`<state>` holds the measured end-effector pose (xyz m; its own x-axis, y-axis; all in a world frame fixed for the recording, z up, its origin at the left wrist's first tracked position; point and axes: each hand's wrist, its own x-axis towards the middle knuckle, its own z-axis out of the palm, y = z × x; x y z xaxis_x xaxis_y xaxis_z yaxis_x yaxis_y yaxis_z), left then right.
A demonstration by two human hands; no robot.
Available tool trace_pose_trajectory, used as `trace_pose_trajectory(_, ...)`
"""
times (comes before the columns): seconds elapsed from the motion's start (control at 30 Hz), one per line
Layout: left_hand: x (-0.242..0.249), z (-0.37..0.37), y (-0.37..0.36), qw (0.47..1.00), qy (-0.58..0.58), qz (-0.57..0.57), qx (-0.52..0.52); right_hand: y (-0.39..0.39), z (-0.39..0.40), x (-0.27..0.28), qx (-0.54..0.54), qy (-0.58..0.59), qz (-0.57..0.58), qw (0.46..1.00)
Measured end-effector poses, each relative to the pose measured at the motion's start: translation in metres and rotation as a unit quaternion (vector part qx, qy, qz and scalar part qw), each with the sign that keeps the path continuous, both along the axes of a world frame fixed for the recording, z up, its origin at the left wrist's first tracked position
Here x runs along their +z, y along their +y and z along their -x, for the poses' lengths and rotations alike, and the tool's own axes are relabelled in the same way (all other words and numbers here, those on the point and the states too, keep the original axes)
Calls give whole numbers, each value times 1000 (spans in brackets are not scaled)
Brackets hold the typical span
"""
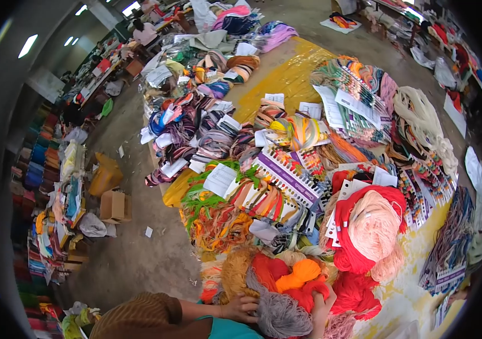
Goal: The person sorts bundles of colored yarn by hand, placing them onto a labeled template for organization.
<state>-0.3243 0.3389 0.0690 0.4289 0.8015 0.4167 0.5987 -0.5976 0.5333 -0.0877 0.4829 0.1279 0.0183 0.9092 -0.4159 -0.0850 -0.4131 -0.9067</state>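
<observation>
At the bottom of the head view, a bundle of yarn hanks lies between my two hands. My left hand (242, 308) curls its fingers against the left side of the grey yarn hank (284, 314), beside a tan-brown yarn hank (237, 271). On the other side, my right hand (323, 304) closes around the red-orange yarn hank (310, 292); some of its fingers are hidden. A bright orange yarn hank (299, 275) sits on top, between the hands. Deep red yarn (355, 296) spreads just right of my right hand.
Ahead is a large pile of colourful yarn with purple-labelled cards (289, 179) and paper sheets (220, 179). A pink yarn hank (374, 226) lies on red yarn at the right. An open cardboard box (115, 207) stands on the floor (156, 254) at left. People sit farther back.
</observation>
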Motion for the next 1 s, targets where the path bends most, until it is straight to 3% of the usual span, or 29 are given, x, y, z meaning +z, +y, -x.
trace_pose_trajectory(0.57, 22, -16, 19, 998, 11, 2, 55, 3, -8, -18, 11, 58, -38, 998)
trace_pose_trajectory(0.8, 27, -22, 18, 989, 12, -86, 120, 15, -13, -24, 33, 59, -10, 998)
trace_pose_trajectory(0.9, 27, -19, 8, 990, 14, -62, 124, 15, -27, -44, 79, 51, -40, 995)
trace_pose_trajectory(0.97, 32, -15, 6, 992, 3, -54, 116, -3, -12, 26, 72, -33, -44, 996)
trace_pose_trajectory(1.0, 37, -10, 4, 994, -2, -48, 100, -12, -19, 28, 52, -80, -123, 988)
